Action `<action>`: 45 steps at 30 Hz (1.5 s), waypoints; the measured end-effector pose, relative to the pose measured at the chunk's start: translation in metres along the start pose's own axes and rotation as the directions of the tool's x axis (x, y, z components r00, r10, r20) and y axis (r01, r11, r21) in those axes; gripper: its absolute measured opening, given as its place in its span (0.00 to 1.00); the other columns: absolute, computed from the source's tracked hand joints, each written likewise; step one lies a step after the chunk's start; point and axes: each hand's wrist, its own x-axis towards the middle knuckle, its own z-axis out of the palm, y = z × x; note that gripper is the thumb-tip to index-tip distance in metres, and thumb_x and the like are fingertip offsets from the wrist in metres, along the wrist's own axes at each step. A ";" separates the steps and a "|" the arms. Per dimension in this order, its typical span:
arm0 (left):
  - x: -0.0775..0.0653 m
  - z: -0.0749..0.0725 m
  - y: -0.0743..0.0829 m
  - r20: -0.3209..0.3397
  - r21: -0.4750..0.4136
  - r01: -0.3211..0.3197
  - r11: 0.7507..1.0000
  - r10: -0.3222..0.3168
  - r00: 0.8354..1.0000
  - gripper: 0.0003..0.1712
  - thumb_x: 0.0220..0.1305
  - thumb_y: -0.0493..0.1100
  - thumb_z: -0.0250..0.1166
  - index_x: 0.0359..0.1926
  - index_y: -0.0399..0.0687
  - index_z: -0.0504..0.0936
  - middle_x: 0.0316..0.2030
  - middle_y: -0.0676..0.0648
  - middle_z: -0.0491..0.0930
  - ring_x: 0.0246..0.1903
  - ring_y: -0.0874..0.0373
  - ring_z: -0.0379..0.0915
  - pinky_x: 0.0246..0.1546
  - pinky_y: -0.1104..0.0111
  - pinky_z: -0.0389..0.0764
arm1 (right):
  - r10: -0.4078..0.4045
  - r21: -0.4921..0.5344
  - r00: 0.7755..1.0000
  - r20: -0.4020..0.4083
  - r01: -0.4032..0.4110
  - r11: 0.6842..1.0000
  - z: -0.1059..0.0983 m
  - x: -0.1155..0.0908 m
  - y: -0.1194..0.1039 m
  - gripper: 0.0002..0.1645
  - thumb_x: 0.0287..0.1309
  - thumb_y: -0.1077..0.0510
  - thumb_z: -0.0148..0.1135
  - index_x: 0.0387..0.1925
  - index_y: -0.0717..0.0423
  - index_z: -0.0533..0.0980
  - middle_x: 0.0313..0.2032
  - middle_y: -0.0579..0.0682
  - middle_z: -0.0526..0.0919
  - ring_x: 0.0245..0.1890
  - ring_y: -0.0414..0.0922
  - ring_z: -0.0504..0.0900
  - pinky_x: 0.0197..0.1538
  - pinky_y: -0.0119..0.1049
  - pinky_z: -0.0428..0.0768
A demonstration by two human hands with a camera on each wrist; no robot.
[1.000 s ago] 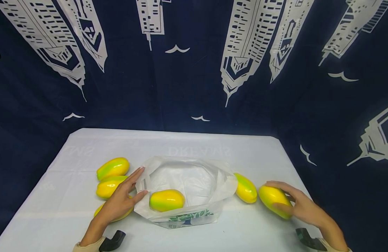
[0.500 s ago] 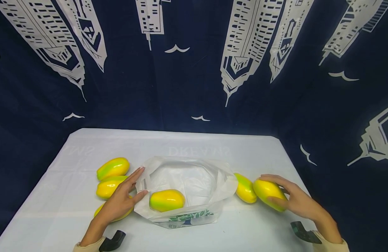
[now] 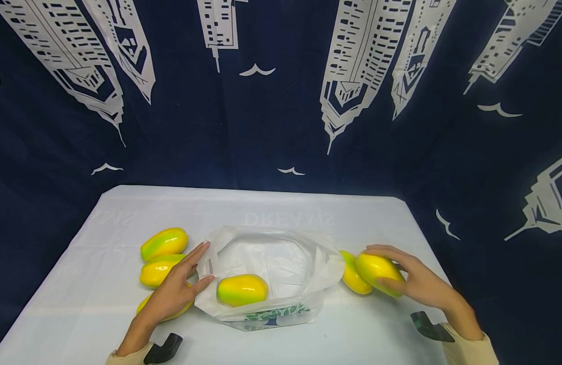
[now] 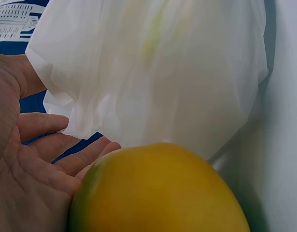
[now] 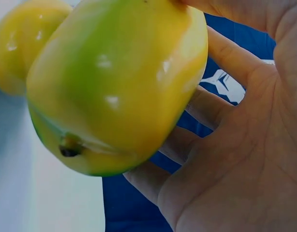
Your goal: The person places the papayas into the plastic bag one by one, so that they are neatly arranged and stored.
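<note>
My right hand (image 3: pixel 424 279) grips a glossy yellow-green mango (image 5: pixel 119 82) round its sides, raised so that it overlaps another mango (image 3: pixel 354 280) beside the bag in the head view. A short dark stem end shows on the held mango. At the left rim of a white plastic bag (image 3: pixel 319 263), my left hand (image 3: pixel 178 286) touches the film with spread, fairly straight fingers. The bag's mouth is open, and one mango (image 3: pixel 242 290) lies inside near the front. Close under the left palm lies a mango (image 4: pixel 160 193), partly hidden by that hand in the head view.
Two more mangoes lie left of the bag, the far one (image 3: pixel 164 244) and a nearer one (image 3: pixel 157 272). Everything rests on a white-covered table (image 3: pixel 354 334). Behind it hangs a navy cloth (image 3: pixel 262 126) with white building prints. Each wrist carries a dark mount (image 3: pixel 164 350).
My right hand has moved left with its mango, from right of the mango beside the bag to overlapping it. The left hand and the bag stay in place.
</note>
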 end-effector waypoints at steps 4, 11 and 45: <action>0.000 0.000 0.000 0.002 -0.005 -0.001 1.000 0.001 1.000 0.45 0.66 0.42 0.68 0.78 0.42 0.55 0.78 0.39 0.50 0.76 0.40 0.49 0.67 0.54 0.66 | -0.014 -0.009 1.000 0.006 0.014 1.000 0.001 0.007 -0.004 0.36 0.58 0.51 0.72 0.67 0.40 0.71 0.68 0.47 0.73 0.67 0.34 0.68 0.62 0.66 0.75; 0.000 0.000 -0.001 0.000 -0.001 -0.003 1.000 0.003 1.000 0.45 0.66 0.41 0.68 0.78 0.42 0.55 0.78 0.38 0.50 0.76 0.40 0.49 0.67 0.55 0.66 | -0.021 0.041 0.999 0.038 0.020 0.999 0.002 0.020 -0.011 0.35 0.59 0.51 0.71 0.68 0.39 0.70 0.70 0.50 0.71 0.69 0.59 0.66 0.66 0.71 0.66; 0.000 -0.001 0.001 -0.005 0.005 0.002 1.000 -0.002 1.000 0.45 0.66 0.40 0.68 0.78 0.42 0.55 0.78 0.39 0.51 0.76 0.40 0.49 0.68 0.54 0.65 | -0.245 0.090 0.959 0.143 0.234 0.968 0.037 0.092 -0.061 0.33 0.60 0.58 0.71 0.66 0.38 0.73 0.68 0.47 0.72 0.69 0.51 0.69 0.71 0.58 0.68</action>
